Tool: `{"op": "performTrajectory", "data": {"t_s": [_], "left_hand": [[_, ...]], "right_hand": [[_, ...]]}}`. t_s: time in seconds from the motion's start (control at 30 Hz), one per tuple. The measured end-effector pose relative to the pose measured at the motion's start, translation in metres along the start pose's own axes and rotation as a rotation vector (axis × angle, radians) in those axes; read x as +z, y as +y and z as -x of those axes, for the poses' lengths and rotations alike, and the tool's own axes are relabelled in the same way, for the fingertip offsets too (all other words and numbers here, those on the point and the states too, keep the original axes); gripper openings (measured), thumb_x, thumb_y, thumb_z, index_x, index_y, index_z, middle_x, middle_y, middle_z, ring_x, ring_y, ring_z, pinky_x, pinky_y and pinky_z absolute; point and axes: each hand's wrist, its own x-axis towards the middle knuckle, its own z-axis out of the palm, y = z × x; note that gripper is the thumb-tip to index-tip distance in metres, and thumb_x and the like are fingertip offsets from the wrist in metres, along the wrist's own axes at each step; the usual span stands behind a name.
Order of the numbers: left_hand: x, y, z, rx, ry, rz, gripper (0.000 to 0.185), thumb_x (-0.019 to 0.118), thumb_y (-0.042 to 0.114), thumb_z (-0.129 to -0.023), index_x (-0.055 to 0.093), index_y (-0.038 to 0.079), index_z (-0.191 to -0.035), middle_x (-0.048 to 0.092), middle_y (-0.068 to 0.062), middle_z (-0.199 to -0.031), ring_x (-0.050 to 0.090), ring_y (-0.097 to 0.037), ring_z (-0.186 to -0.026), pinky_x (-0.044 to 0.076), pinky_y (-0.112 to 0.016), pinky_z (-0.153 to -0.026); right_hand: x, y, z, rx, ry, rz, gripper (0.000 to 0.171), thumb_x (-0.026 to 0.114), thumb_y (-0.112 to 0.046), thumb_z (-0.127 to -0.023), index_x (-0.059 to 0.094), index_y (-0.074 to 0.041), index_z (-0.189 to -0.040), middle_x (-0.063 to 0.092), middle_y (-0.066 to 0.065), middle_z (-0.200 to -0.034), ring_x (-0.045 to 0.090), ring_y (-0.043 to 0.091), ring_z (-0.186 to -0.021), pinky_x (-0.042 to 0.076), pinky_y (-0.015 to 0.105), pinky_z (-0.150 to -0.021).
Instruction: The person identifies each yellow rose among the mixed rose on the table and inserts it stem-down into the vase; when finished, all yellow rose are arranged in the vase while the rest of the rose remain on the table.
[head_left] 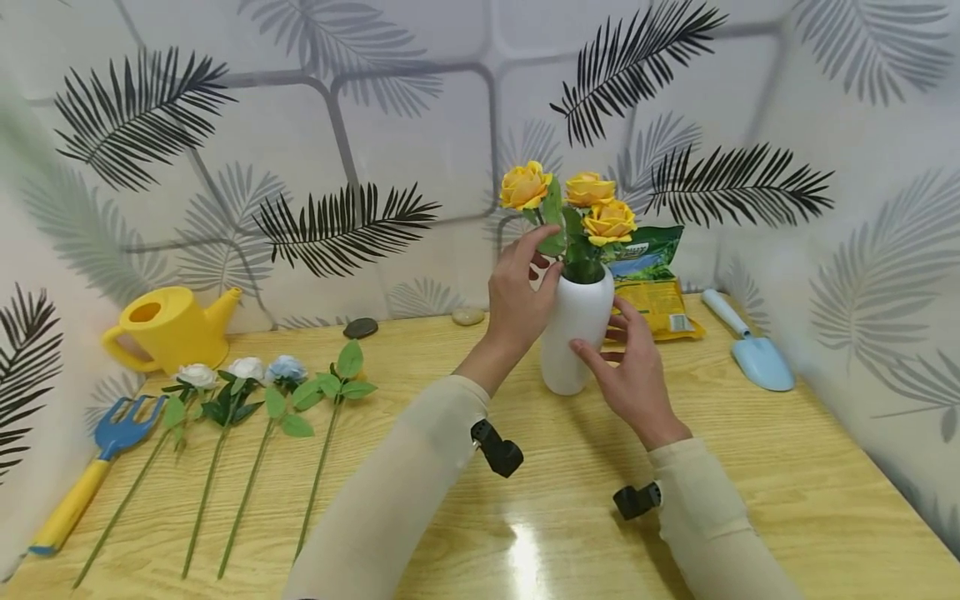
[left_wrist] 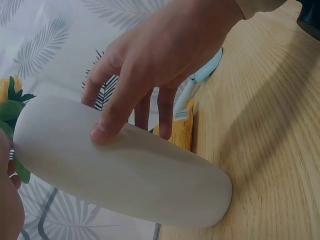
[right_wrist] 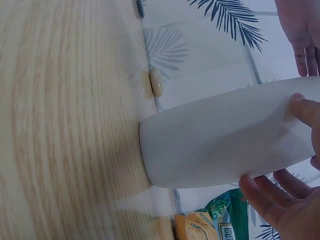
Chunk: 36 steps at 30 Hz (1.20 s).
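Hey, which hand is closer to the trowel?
Right. The right hand holds the vase, left of the trowel; the left hand is farther left, near the vase's top.

White vase, yellow roses

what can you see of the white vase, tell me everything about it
The white vase is tall, plain and smooth, with rounded sides; it looks ceramic or plastic. It stands on the wood-grained table, with yellow roses rising from its open top. The right hand grips its side; the left hand is beside its rim, contact unclear.
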Motion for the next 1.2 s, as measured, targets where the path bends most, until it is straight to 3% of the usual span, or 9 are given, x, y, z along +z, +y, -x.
{"op": "performTrajectory", "data": {"t_s": [0.63,0.87,1.2], "left_hand": [[-0.003,-0.008,0.011,-0.017,-0.008,0.038,0.028,0.068,0.006,-0.094,0.065,0.003,-0.122,0.071,-0.015,-0.102,0.066,-0.028,-0.087,0.057,-0.043,-0.072],[-0.004,-0.006,0.013,-0.027,-0.020,0.033,0.028,0.068,0.008,-0.095,0.065,0.004,-0.122,0.071,-0.014,-0.103,0.067,-0.028,-0.089,0.052,-0.026,-0.073],[-0.006,-0.007,0.016,-0.030,-0.025,0.032,0.027,0.068,0.007,-0.095,0.065,0.004,-0.122,0.072,-0.015,-0.103,0.067,-0.026,-0.088,0.053,-0.026,-0.072]], "right_hand": [[0.000,0.002,0.000,-0.008,0.007,0.004,0.080,0.071,-0.031,-0.095,0.026,-0.009,-0.157,0.049,0.024,-0.142,0.058,0.040,-0.121,0.056,0.056,-0.092],[-0.001,0.003,-0.001,-0.011,0.008,-0.001,0.079,0.070,-0.031,-0.095,0.026,-0.010,-0.157,0.049,0.024,-0.142,0.058,0.040,-0.121,0.056,0.056,-0.092],[0.000,0.002,0.000,-0.019,0.004,-0.001,0.079,0.071,-0.029,-0.095,0.026,-0.009,-0.157,0.049,0.024,-0.141,0.058,0.041,-0.121,0.056,0.057,-0.092]]}}
